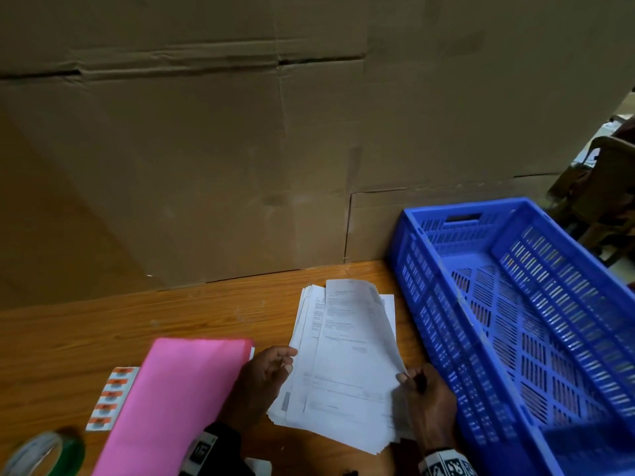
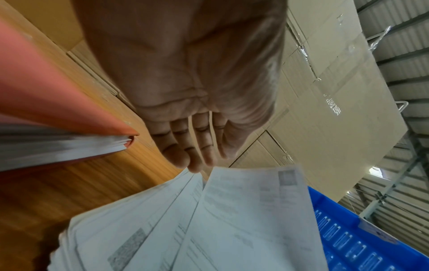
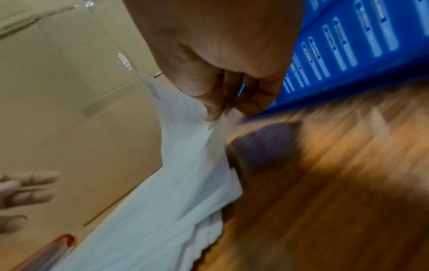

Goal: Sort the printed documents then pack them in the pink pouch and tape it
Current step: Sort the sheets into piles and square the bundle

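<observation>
A loose stack of printed documents (image 1: 343, 365) lies fanned on the wooden table (image 1: 103, 324) between my hands. My right hand (image 1: 417, 381) pinches the right edge of the top sheets (image 3: 192, 132) and lifts them, so they curl. My left hand (image 1: 275, 364) hovers at the stack's left edge with fingers (image 2: 195, 146) straight, holding nothing. The pink pouch (image 1: 171, 403) lies flat to the left, with sheets (image 2: 58, 146) showing inside its open end. A tape roll (image 1: 44, 453) sits at the bottom left corner.
A blue slotted plastic crate (image 1: 515, 321) stands tilted at the right, close to my right hand. Stacked cardboard boxes (image 1: 240, 149) wall off the back of the table. A strip of orange-and-white labels (image 1: 110, 400) lies beside the pouch.
</observation>
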Available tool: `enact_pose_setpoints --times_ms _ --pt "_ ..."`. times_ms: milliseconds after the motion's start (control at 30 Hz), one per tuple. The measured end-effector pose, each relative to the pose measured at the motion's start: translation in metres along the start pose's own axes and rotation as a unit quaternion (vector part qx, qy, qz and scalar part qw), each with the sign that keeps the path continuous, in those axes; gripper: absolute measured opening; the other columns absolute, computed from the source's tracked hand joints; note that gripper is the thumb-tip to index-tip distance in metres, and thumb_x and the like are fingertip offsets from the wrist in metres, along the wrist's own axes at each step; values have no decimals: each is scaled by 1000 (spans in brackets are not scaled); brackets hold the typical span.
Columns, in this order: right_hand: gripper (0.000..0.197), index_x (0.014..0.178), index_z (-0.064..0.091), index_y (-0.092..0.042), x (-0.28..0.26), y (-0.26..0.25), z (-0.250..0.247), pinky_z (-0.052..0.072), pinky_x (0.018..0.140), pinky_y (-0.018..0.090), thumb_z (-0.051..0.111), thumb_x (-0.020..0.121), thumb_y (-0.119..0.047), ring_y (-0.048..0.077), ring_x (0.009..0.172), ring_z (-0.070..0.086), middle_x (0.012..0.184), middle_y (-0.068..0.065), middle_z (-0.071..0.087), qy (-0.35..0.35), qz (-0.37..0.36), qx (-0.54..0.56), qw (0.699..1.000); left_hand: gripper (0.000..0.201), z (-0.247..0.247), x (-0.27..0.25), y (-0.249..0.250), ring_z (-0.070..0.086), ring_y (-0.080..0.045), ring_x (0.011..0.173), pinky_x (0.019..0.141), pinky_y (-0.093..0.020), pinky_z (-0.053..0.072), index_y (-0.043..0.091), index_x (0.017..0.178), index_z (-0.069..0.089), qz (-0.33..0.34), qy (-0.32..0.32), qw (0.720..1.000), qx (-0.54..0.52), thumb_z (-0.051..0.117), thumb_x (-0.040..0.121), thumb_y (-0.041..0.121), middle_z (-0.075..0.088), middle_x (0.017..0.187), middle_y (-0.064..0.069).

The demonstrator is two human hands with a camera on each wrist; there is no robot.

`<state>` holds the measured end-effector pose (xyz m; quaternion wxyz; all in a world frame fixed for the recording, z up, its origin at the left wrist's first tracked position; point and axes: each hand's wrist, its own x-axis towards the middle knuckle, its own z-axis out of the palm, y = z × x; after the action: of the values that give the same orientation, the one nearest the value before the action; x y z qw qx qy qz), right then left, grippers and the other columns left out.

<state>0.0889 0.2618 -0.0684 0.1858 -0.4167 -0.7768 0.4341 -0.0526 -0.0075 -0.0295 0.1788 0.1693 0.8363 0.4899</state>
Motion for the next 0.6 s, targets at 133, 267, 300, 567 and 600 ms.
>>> enact_pose_setpoints --times_ms 133,267,300,567,600 --pt "26 71 57 -23 1 -6 0 49 66 39 79 83 -15 18 63 56 61 1 59 -56 2 94 994 37 1 4 3 58 4 114 94 -23 50 46 126 52 -8 -20 999 -26 61 95 28 58 131 17" --pt "43 64 49 -32 -2 -20 0 34 57 35 73 89 -7 14 55 33 58 -7 33 -165 -12 191 968 88 5 8 8 45 0 133 105 -29 43 40 151 18 16 -37 989 -142 72 82 36 40 149 18" --pt "44 63 48 -31 -2 -23 0 29 57 35 73 89 -7 16 56 30 60 -4 29 -195 -9 213 957 93 5 9 7 42 0 135 109 -34 40 44 151 13 28 -25 991 -132 74 81 33 39 151 19" --pt "34 97 68 -21 16 -21 18 56 83 35 90 73 -29 10 89 69 95 -7 73 -115 40 66 990 98 -19 8 11 29 -14 146 116 -52 31 50 152 6 106 54 981 -153 66 76 38 17 162 17" --pt "38 97 66 -21 18 -22 21 56 80 34 92 69 -28 10 88 69 95 -8 73 -124 46 36 991 94 -23 7 9 30 -12 146 116 -47 32 50 152 9 114 62 980 -149 65 77 40 20 161 17"
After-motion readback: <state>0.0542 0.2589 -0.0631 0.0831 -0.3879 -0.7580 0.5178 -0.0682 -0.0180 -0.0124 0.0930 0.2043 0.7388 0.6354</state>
